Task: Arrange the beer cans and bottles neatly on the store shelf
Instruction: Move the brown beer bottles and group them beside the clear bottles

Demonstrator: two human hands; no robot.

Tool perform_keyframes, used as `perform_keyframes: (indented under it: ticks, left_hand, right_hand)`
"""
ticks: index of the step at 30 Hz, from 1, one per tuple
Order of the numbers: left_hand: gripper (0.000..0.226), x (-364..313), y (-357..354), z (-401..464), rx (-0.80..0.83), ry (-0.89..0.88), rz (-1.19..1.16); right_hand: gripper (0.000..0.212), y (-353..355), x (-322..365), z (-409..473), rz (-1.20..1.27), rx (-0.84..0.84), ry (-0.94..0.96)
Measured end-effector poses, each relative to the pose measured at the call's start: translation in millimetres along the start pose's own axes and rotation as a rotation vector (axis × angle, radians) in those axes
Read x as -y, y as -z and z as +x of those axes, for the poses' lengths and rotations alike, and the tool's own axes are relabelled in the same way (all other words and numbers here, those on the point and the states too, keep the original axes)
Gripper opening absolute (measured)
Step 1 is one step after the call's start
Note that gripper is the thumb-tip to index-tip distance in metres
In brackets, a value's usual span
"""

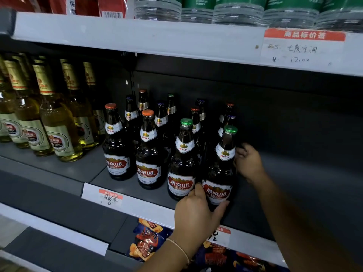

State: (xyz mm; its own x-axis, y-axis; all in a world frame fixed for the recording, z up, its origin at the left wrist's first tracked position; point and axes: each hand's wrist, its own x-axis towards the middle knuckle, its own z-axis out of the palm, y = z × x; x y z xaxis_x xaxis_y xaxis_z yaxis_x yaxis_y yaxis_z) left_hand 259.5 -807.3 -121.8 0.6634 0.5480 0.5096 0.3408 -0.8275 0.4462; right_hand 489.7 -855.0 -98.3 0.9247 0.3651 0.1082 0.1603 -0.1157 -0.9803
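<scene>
Dark brown beer bottles with red U8 labels stand in rows on the grey middle shelf (125, 187). The front-right bottle (221, 167) has a green cap. My left hand (196, 214) grips its base from the front, thumb on its right side. My right hand (248, 160) holds its shoulder from behind on the right, fingers curled round the glass. To its left stands another green-capped bottle (182, 160), then two orange-capped ones (149, 152) (115, 144). Further bottles stand behind them, partly hidden.
Clear yellow beer bottles (57, 122) with gold foil necks fill the shelf's left side. The shelf to the right of my hands is bare and dark. Water bottles (235, 12) sit on the upper shelf. Snack bags (149, 240) lie on the lower shelf. A price tag (110, 197) hangs on the edge.
</scene>
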Motion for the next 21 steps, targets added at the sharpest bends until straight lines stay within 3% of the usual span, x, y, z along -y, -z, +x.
perform_keyframes:
  ticks: [3, 7, 11, 17, 21]
  left_hand:
    - [0.068, -1.8, 5.5, 1.7, 0.06, -0.002, 0.026]
    - [0.066, -1.5, 10.1, 3.4, 0.111, -0.006, 0.067]
    - [0.06, 1.3, 24.3, 1.7, 0.159, -0.041, 0.097]
    - [0.028, 29.0, 68.4, 4.7, 0.153, -0.109, -0.004]
    - [0.02, 68.7, 103.0, 16.3, 0.108, -0.026, -0.006]
  right_hand:
    - [0.043, 9.5, 18.7, -31.5, 0.037, -0.168, 0.04]
    - [0.025, 14.6, 33.4, -103.6, 0.009, -0.273, 0.169]
    - [0.005, 1.2, 41.5, -175.0, -0.039, -0.383, 0.408]
    - [0.02, -51.7, 43.7, -208.3, -0.013, -0.122, 0.619]
    - [0.022, -95.0, 41.9, -211.9, -0.032, -0.063, 0.638]
